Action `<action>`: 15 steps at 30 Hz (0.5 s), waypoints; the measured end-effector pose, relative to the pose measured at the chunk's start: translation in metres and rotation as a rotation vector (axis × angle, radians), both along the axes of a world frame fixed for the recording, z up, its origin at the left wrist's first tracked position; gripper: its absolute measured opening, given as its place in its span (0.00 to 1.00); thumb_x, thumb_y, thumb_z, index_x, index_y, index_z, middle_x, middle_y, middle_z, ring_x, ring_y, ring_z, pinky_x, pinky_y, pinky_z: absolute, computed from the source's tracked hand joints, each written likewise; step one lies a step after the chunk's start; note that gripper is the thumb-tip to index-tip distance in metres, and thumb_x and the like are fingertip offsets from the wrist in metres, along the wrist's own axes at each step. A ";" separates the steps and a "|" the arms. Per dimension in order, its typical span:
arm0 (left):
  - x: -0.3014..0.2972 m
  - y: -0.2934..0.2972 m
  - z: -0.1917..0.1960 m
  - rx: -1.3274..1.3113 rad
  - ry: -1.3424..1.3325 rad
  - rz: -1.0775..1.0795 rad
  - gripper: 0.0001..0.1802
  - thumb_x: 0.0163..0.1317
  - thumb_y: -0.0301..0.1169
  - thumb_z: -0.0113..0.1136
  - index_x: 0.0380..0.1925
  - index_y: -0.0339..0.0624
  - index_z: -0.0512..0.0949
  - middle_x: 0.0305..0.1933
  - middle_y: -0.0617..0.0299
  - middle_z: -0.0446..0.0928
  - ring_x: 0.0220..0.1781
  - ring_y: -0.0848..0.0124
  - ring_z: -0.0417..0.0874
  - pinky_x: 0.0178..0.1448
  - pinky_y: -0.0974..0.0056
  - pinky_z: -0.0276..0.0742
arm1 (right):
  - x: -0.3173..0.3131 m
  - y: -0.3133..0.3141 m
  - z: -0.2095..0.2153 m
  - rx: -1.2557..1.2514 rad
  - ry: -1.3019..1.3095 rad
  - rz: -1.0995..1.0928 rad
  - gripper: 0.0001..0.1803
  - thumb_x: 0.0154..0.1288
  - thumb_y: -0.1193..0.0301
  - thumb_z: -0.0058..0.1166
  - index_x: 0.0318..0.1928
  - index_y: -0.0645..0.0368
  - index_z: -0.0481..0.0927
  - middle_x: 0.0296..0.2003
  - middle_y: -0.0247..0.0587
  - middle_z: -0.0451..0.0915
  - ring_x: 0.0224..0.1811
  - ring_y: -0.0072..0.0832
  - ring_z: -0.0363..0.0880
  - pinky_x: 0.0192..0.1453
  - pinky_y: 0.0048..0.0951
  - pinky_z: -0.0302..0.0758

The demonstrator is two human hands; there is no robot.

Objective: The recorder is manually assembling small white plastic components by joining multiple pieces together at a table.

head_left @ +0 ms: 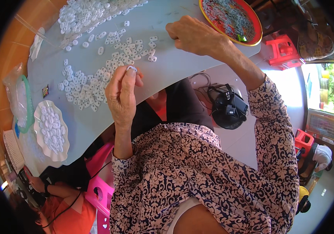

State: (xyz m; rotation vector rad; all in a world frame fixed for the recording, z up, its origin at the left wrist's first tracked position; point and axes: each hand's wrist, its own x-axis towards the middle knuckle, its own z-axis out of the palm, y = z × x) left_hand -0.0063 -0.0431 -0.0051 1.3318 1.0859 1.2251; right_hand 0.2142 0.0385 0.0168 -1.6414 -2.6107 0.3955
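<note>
Between the thumb and fingers of my left hand (122,91) is a small white plastic piece (131,68), held up at the table's near edge. My right hand (194,36) hovers over the table to the right, its fingers curled closed; whatever they hold, if anything, is hidden. Just beyond it stands a round red tray (259,36) with a yellow rim, full of thin silvery metal parts (229,17) and one bright green item (242,38). Loose white two-hole plastic pieces (91,87) spread over the grey table (167,74), left of and beyond my left hand.
A larger heap of white pieces (81,17) lies at the far left. A scalloped white dish (64,154) holds white oval pieces. Nearby are a green-rimmed basket (30,103) and a plastic bag. A person in orange (71,212) sits at left; a black bag (229,115) lies right of my legs.
</note>
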 end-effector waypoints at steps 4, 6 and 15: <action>0.000 0.003 -0.001 -0.009 0.031 0.017 0.11 0.67 0.31 0.49 0.32 0.33 0.75 0.22 0.64 0.72 0.27 0.78 0.71 0.36 0.72 0.66 | 0.000 -0.006 -0.006 -0.007 0.414 0.008 0.07 0.52 0.77 0.53 0.32 0.67 0.79 0.21 0.48 0.78 0.20 0.32 0.76 0.28 0.30 0.73; 0.004 0.005 -0.001 -0.002 0.011 0.004 0.12 0.67 0.31 0.49 0.32 0.33 0.75 0.22 0.64 0.72 0.26 0.78 0.70 0.34 0.73 0.66 | -0.008 -0.014 -0.004 -0.111 0.586 -0.060 0.07 0.53 0.77 0.52 0.33 0.67 0.80 0.21 0.43 0.79 0.21 0.26 0.75 0.27 0.27 0.73; 0.008 0.008 0.004 0.002 -0.030 -0.025 0.12 0.67 0.33 0.49 0.32 0.34 0.75 0.21 0.65 0.71 0.26 0.78 0.70 0.34 0.72 0.67 | -0.030 -0.036 -0.014 -0.524 1.215 -0.176 0.05 0.65 0.76 0.53 0.37 0.66 0.78 0.27 0.33 0.78 0.27 0.16 0.75 0.35 0.19 0.75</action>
